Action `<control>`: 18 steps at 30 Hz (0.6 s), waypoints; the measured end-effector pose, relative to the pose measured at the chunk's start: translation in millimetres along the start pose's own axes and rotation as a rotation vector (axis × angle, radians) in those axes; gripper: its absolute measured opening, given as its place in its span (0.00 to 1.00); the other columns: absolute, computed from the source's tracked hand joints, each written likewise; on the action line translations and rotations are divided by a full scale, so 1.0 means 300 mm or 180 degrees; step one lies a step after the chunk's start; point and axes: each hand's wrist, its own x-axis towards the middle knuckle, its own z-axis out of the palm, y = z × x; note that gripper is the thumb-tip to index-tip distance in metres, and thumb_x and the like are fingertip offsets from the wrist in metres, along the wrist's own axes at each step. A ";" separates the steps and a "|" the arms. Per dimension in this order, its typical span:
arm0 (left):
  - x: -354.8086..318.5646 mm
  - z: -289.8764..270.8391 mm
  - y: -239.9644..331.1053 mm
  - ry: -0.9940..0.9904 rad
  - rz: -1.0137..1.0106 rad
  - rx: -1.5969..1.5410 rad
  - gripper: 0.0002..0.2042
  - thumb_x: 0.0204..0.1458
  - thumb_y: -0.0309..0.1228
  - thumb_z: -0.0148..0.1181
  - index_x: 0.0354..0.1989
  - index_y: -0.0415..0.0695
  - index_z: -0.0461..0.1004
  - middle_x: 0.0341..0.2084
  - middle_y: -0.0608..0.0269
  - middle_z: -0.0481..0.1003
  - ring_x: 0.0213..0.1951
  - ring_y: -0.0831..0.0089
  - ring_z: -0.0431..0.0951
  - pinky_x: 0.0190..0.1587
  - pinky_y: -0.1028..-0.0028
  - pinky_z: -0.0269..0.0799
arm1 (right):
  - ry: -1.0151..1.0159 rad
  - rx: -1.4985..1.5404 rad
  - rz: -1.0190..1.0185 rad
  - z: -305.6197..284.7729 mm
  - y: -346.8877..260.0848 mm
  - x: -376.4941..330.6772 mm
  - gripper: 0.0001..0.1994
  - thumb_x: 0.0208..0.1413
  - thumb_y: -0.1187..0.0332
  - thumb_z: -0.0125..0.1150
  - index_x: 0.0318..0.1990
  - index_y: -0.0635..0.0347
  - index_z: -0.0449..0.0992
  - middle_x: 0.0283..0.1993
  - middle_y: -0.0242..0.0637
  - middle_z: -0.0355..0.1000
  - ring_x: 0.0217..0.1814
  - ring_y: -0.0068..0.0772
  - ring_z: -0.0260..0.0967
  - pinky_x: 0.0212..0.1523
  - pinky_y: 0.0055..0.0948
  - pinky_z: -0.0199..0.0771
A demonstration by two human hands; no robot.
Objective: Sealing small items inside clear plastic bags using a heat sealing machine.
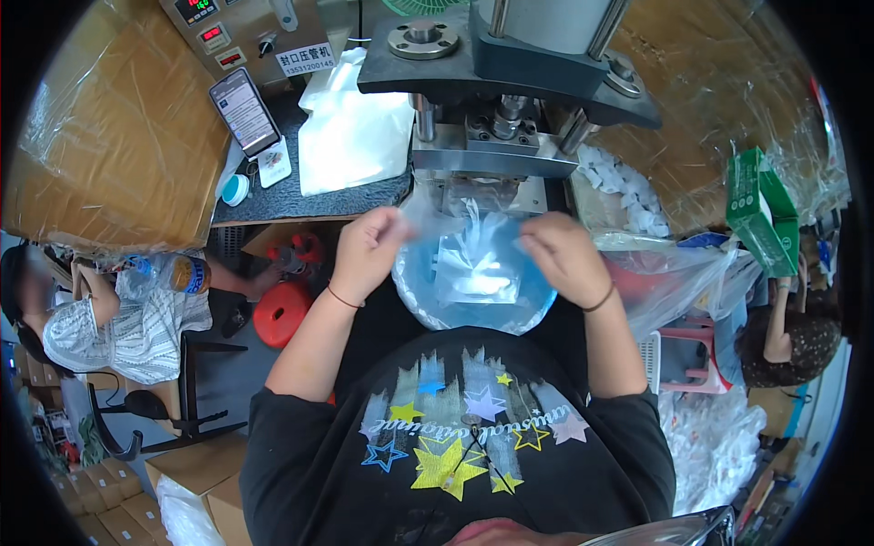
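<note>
Left hand (366, 250) pinches clear film (430, 217) near the press (501, 136); right hand (564, 261) curled, its grip indeterminable. Silvery pouches (478, 278) in the blue basin (414, 275) appear finished; the film is not yet deposited.

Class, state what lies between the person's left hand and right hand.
In the head view, silvery packets in a blue basin show between the left hand and right hand; blurred clear plastic appears nearest the left hand.

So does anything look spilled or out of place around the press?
Nothing clearly spilled. One spot looks untidy: white scraps lie jumbled to the right of the press, unlike the flat white sheets on its left.
</note>
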 end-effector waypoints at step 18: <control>-0.087 0.291 0.090 -0.2203 -0.1693 -0.1861 0.13 0.63 0.32 0.57 0.51 0.38 0.74 0.45 0.53 0.80 0.44 0.65 0.83 0.48 0.69 0.79 | -0.0175 -0.0463 0.0210 -0.117 -0.003 0.051 0.13 0.64 0.64 0.54 0.47 0.64 0.77 0.48 0.48 0.75 0.50 0.54 0.73 0.52 0.43 0.72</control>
